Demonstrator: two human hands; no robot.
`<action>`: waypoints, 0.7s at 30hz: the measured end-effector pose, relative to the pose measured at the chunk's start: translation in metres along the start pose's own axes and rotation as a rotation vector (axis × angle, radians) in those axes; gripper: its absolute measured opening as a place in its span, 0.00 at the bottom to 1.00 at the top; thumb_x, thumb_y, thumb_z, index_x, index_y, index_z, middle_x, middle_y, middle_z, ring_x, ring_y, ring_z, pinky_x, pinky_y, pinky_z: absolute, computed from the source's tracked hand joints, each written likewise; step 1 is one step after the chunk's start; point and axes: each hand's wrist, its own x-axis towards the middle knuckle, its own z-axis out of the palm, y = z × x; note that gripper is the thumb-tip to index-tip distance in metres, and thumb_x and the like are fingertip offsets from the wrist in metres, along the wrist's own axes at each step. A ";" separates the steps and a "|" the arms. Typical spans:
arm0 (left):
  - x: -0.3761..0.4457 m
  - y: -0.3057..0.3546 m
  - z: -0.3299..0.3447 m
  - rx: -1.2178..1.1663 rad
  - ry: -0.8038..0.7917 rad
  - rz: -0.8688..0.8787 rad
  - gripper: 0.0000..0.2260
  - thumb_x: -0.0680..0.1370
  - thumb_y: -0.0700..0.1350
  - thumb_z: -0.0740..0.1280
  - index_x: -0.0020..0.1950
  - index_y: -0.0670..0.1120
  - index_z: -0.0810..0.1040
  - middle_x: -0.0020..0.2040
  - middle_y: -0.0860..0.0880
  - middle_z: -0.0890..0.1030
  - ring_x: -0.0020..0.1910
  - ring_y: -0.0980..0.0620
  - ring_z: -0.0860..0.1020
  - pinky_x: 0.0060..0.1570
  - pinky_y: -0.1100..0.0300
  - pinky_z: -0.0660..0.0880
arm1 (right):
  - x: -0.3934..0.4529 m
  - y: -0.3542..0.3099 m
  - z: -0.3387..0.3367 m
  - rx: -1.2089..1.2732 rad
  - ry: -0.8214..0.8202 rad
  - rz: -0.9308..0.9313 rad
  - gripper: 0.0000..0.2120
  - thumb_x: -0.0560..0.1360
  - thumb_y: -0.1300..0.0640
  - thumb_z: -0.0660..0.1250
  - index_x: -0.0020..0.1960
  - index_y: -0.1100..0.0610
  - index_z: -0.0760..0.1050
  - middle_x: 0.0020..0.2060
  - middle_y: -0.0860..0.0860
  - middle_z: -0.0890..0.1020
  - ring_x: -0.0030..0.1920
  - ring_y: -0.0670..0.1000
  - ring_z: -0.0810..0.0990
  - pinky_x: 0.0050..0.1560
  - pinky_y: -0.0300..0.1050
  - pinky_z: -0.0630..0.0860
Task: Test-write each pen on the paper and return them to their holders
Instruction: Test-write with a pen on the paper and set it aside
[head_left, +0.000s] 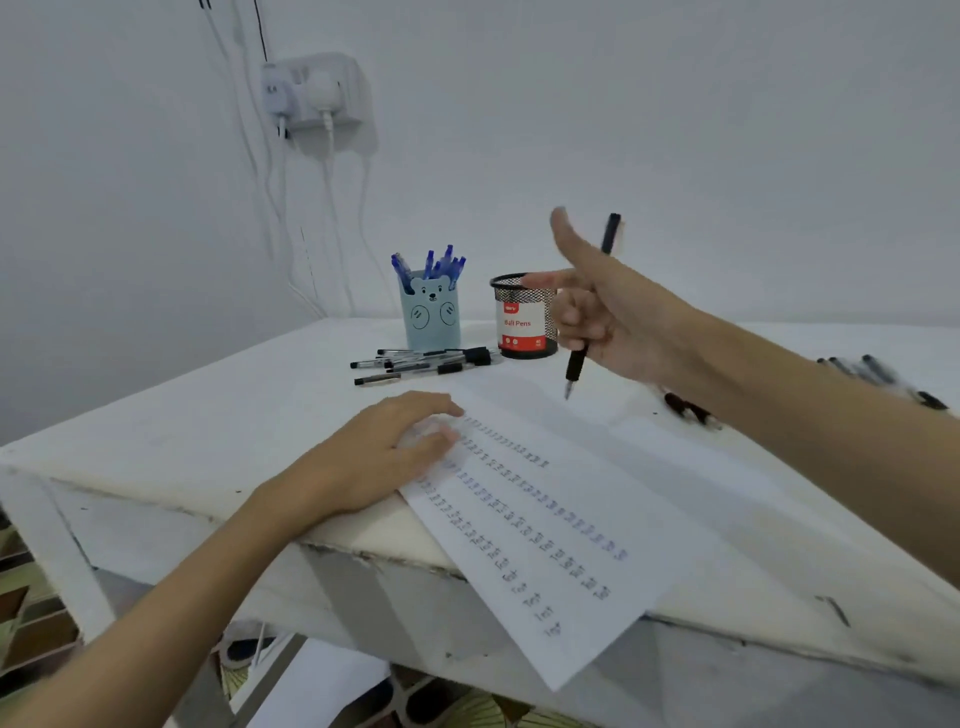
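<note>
Above the lined paper (545, 525), curled fingers (574, 317) grip a slim black pen (577, 364).

The right hand (618, 317) holds a black pen (592, 306) above the white table (218, 415), tip down, thumb and forefinger spread. Just behind the grip stands a black mesh holder (522, 317); further left, a blue bear holder (431, 317) of blue pens (431, 265). Below the grip, the left hand (384, 457) lies flat on the written paper (561, 525).
</note>
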 end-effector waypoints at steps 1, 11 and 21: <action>0.001 0.003 0.004 0.004 -0.060 -0.006 0.16 0.79 0.55 0.58 0.67 0.58 0.70 0.67 0.62 0.67 0.66 0.63 0.64 0.62 0.69 0.58 | -0.001 0.003 -0.003 0.019 0.016 -0.020 0.23 0.75 0.43 0.65 0.53 0.64 0.76 0.21 0.50 0.69 0.20 0.45 0.59 0.27 0.37 0.62; 0.003 0.010 0.016 0.010 -0.083 -0.043 0.25 0.72 0.63 0.52 0.68 0.62 0.67 0.66 0.67 0.65 0.69 0.60 0.62 0.64 0.65 0.57 | -0.014 0.039 -0.022 -0.237 -0.158 0.178 0.35 0.77 0.34 0.49 0.46 0.64 0.80 0.40 0.61 0.84 0.35 0.54 0.83 0.41 0.44 0.79; 0.005 0.008 0.017 -0.010 -0.066 -0.059 0.18 0.76 0.62 0.56 0.66 0.65 0.67 0.67 0.67 0.65 0.70 0.62 0.62 0.70 0.60 0.57 | -0.015 0.064 0.000 -0.196 0.027 0.031 0.19 0.76 0.44 0.65 0.36 0.59 0.77 0.31 0.58 0.81 0.25 0.50 0.76 0.31 0.41 0.74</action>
